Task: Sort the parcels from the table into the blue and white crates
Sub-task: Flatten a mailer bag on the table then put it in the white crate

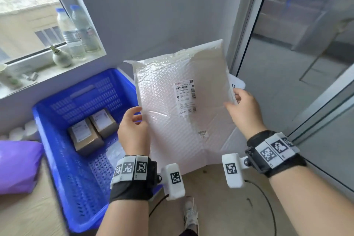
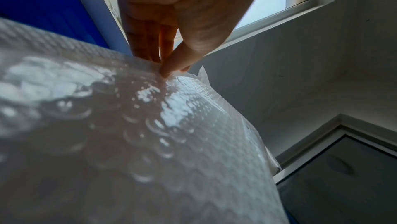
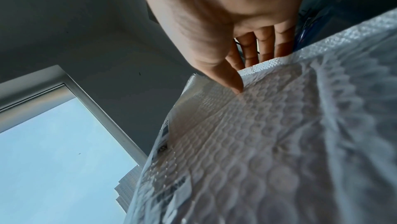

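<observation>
Parcels are already lying in the blue crate (image 1: 57, 159) on my left: two brown cardboard boxes (image 1: 86, 136) side by side on its floor, with a purple bag (image 1: 17, 165) sitting outside it on the wooden table (image 1: 23, 214); I am not seeing any white crate, so I cannot tell where it is. My left hand (image 1: 133, 132) is pinching the left edge of the white bubble mailer (image 1: 178, 120), thumb on the front and fingers behind; the mailer is hanging upright in the air beside the crate, label facing me. My right hand (image 1: 243, 110) is pinching the right edge the same way, thumb pressing the face. Both grips are shallow and on slick film, so I am judging that the edge could slide out; the flimsy envelope could also buckle, catch the crate's rim, or end up in the wrong crate.
</observation>
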Motion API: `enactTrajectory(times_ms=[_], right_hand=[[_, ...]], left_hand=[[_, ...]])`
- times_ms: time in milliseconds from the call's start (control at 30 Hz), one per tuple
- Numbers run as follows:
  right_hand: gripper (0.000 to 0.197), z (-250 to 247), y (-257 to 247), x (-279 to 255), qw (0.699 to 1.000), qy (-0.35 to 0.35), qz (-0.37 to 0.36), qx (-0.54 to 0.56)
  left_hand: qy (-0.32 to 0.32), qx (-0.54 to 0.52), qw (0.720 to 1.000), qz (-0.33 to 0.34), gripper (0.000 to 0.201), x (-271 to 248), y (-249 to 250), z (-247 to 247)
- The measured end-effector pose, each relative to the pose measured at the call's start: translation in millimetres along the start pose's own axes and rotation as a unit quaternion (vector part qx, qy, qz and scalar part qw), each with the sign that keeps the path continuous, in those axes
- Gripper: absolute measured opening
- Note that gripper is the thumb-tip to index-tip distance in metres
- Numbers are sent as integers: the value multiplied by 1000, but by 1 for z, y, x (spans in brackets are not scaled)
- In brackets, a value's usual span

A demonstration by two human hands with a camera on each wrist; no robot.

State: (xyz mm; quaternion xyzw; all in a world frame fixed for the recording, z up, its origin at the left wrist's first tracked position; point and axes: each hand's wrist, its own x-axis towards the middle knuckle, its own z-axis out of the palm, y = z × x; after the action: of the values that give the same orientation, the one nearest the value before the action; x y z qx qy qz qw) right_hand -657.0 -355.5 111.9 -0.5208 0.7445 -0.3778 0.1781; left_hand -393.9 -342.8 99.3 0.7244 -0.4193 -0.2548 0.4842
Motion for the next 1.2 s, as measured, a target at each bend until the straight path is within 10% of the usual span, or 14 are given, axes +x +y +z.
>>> enactTrajectory(times_ms=[667,1000,1200], right_hand=[[53,86,22,334,982,-183,-37,-39],[51,174,81,385,924,-356,-67,-120],[63,207,123,389,894,-418,-30,-162]], left_hand=[[-32,66,995,-74,31,177,33,222],[-16,21,958,-286,53,182,-43,284],[-136,100,919,-356,36,177,-87,327]])
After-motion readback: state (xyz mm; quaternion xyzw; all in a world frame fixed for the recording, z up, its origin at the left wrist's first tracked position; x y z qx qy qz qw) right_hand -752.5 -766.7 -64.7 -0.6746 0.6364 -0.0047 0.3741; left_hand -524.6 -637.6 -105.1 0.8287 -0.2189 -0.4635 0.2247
